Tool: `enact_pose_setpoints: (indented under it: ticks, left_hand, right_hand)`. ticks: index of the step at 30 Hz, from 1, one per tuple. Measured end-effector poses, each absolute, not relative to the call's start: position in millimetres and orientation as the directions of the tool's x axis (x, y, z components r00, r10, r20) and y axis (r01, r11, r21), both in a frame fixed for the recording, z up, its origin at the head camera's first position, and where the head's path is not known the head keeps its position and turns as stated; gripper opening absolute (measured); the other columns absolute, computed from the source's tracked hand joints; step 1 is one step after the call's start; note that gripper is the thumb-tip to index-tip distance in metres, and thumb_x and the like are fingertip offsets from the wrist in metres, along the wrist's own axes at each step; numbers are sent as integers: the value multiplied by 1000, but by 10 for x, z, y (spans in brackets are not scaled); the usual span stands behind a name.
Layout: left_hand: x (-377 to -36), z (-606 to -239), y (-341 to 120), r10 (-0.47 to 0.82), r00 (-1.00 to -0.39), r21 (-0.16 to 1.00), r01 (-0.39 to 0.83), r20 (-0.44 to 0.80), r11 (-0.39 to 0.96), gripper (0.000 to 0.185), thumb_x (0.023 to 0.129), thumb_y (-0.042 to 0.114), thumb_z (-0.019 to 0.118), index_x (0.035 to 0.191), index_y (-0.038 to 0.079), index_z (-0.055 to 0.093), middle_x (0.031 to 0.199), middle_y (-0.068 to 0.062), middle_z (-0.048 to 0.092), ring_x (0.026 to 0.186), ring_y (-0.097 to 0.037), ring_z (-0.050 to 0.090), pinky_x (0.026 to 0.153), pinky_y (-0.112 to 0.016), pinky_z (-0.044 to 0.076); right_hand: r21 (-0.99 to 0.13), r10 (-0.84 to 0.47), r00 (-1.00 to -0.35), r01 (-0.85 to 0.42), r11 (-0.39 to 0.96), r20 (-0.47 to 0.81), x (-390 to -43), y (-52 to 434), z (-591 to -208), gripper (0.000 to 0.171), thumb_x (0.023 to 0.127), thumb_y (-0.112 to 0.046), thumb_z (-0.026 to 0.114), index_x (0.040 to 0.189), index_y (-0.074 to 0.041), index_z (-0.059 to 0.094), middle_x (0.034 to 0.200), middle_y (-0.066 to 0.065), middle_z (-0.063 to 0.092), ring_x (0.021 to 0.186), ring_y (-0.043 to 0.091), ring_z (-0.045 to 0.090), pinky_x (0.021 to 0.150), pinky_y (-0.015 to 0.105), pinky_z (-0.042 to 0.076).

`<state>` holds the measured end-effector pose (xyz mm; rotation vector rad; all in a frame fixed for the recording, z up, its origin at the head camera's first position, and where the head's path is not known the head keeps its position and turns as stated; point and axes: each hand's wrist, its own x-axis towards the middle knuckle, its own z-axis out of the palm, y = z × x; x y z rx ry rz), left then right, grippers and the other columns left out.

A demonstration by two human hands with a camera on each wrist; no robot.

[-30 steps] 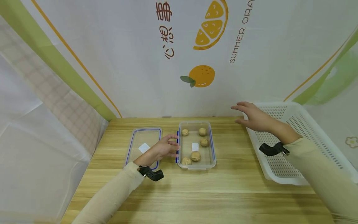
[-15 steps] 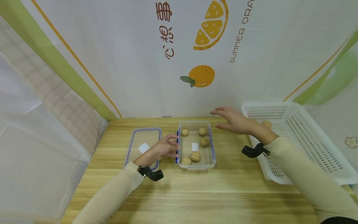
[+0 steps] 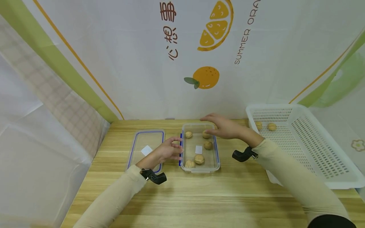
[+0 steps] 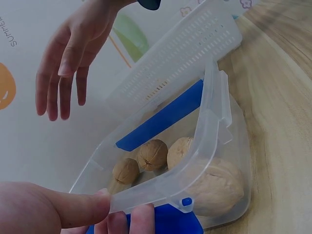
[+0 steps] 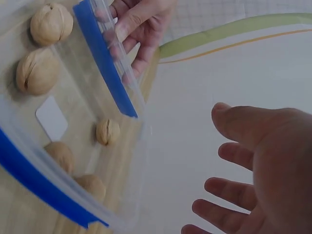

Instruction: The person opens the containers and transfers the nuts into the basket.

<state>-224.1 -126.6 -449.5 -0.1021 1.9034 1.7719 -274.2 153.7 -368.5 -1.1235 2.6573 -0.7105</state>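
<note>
A clear plastic food container (image 3: 207,164) with blue clip flaps sits on the wooden table, several walnuts (image 3: 199,159) and a small white label in it. My left hand (image 3: 169,150) pinches its left wall, thumb at the rim and fingers against the blue flap (image 4: 170,222), as the left wrist view shows. Above the container's far right corner hovers my right hand (image 3: 223,126), fingers spread and nothing in them; in the head view it partly covers one walnut (image 3: 206,135). The right wrist view shows that hand (image 5: 273,170) apart from the container.
Left of the container lies its clear lid (image 3: 142,139) with a blue seal, partly under my left forearm. A white perforated basket (image 3: 308,142) stands at the right, holding a walnut (image 3: 272,126) and another (image 3: 258,125) at its far left corner. A printed curtain (image 3: 137,79) hangs behind the table.
My right hand has moved left from the basket's edge to above the container, uncovering two walnuts in the basket. My left hand and the container have stayed in place.
</note>
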Motion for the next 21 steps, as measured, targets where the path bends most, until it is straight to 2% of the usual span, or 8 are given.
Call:
enact_pose_setpoints:
  ticks: [7,12,21]
  left_hand:
    - [-2240,-4489,-1267,289,-854,901,-412,-434,134,51,99,-9,57,146,1,40,112,-15,53,91,-22,59,75,-35,65]
    - [-2235,-4477,-1253,290,-853,901,-415,-434,127,51,99,-8,58,146,1,40,111,-14,53,91,-22,60,75,-35,65]
    - [-2231,-4456,-1247,290,-850,898,-422,-439,123,51,99,-9,57,146,1,39,109,-13,53,90,-21,59,74,-33,65]
  right_hand:
    - [-569,-730,-683,-611,550,28,-2831,1378,-3829,52,103,-24,63,149,-4,49,149,19,50,135,41,47,110,58,44]
    - [-680,-729,-685,-537,499,6,-2899,1272,-3939,50,103,-19,62,146,4,49,148,23,49,133,46,48,108,58,47]
    - [-755,-686,-723,-407,515,-78,-3026,1109,-4105,49,102,-12,62,145,6,48,148,25,49,133,43,51,111,52,46]
